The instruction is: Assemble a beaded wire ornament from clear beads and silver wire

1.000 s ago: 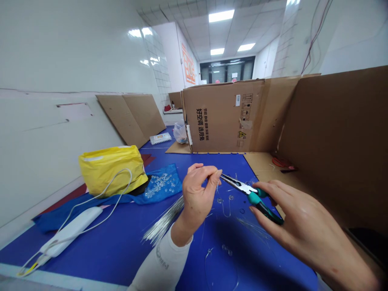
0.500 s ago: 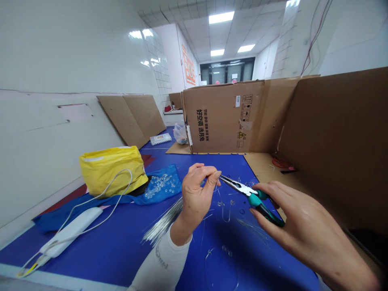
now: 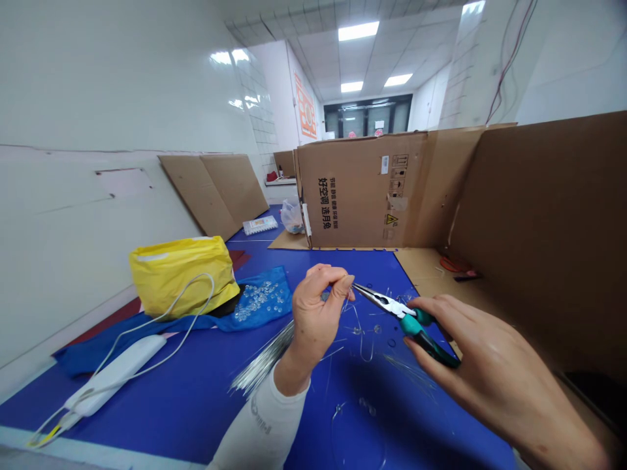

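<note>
Head view: one pair of long-nose pliers (image 3: 409, 324), steel-tipped with teal grips, is held firmly in the right hand (image 3: 490, 362), its tips just beside the fingertips of the left hand (image 3: 318, 313). The left hand is pinched shut on a thin wire (image 3: 351, 307), too fine to be seen well. On the blue desk (image 3: 161, 398) are laid one bundle of straight wires (image 3: 264, 358), several loose bent wires (image 3: 365, 346) and one blue cloth (image 3: 279, 287) bearing clear beads (image 3: 257, 303), too many to count. One yellow bag (image 3: 179, 285) is seen beside the cloth.
</note>
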Action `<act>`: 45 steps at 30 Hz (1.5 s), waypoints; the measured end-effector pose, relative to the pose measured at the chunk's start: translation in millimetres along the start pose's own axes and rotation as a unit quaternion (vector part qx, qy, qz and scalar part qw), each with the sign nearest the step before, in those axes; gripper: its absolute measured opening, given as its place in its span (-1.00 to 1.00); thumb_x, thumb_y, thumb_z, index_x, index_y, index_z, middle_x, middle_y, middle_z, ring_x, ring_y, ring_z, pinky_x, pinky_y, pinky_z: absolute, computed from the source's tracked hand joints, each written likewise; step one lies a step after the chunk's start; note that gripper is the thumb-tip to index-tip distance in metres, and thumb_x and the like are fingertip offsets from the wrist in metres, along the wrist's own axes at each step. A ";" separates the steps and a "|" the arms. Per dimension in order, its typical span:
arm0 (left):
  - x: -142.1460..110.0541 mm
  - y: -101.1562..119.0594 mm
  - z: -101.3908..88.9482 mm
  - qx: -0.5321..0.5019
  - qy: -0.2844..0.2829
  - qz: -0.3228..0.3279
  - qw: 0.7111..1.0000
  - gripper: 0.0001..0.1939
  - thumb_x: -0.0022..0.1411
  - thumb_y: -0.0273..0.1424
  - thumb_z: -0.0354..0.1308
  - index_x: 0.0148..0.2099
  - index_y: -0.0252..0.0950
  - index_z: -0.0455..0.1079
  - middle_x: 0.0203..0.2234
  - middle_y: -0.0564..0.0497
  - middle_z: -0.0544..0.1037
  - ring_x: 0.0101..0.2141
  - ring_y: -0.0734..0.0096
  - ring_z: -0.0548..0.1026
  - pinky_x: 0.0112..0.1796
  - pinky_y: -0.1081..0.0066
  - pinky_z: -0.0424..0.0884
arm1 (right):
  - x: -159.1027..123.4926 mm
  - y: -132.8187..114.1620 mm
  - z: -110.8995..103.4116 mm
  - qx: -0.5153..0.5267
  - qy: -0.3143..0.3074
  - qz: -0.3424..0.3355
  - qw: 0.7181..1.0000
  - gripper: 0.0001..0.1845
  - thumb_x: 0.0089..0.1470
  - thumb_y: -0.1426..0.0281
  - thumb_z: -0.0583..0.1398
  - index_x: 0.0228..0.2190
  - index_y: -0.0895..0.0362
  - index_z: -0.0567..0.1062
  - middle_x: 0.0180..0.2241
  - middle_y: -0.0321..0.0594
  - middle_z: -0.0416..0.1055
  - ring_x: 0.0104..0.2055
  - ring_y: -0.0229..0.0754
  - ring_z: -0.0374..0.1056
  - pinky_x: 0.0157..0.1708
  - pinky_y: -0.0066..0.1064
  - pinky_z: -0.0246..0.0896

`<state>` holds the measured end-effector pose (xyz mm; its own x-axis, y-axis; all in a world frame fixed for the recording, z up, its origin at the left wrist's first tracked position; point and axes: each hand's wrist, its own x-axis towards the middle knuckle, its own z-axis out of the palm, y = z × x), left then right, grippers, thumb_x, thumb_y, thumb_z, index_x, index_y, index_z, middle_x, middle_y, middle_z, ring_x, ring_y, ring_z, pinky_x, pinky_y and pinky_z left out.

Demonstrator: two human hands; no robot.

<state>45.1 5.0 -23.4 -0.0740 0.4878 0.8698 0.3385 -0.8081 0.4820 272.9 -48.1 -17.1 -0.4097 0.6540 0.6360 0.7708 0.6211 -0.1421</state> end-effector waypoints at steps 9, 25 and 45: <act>2.0 -3.4 -4.6 -0.007 0.005 0.026 1.000 -0.74 0.45 -0.29 0.21 -0.34 -0.21 0.46 -0.59 0.16 0.55 -0.51 0.47 0.49 -0.01 0.24 0.43 | -1.0 1.1 -7.8 0.017 -0.014 0.023 0.999 -0.66 0.26 0.14 0.23 0.00 0.00 0.45 -0.18 -0.19 0.57 -0.27 -0.04 0.54 -0.33 -0.21 0.45; 6.2 -15.2 -10.3 -0.068 -0.067 0.059 0.994 -0.74 0.45 -0.26 0.21 -0.33 -0.19 0.46 -0.60 0.18 0.56 -0.54 0.49 0.50 0.04 0.20 0.45 | -6.4 -1.5 -10.6 0.003 -0.017 -0.005 1.000 -0.67 0.28 0.17 0.20 0.01 0.04 0.44 -0.16 -0.11 0.58 -0.21 0.03 0.55 -0.28 -0.15 0.47; 11.1 -11.3 -9.5 -0.063 -0.076 0.018 0.995 -0.62 0.42 -0.11 0.20 -0.41 -0.20 0.46 -0.68 0.12 0.52 -0.57 0.42 0.46 -0.17 0.24 0.50 | -5.8 1.8 -6.6 0.012 -0.031 0.007 0.999 -0.71 0.27 0.20 0.20 -0.02 0.03 0.47 -0.17 -0.13 0.60 -0.22 0.01 0.56 -0.29 -0.19 0.46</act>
<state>31.5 16.4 -18.2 0.0815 0.4935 0.8659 0.2165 -0.8568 0.4679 279.9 -53.7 -16.1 -0.4293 0.6873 0.5860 0.7644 0.6220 -0.1697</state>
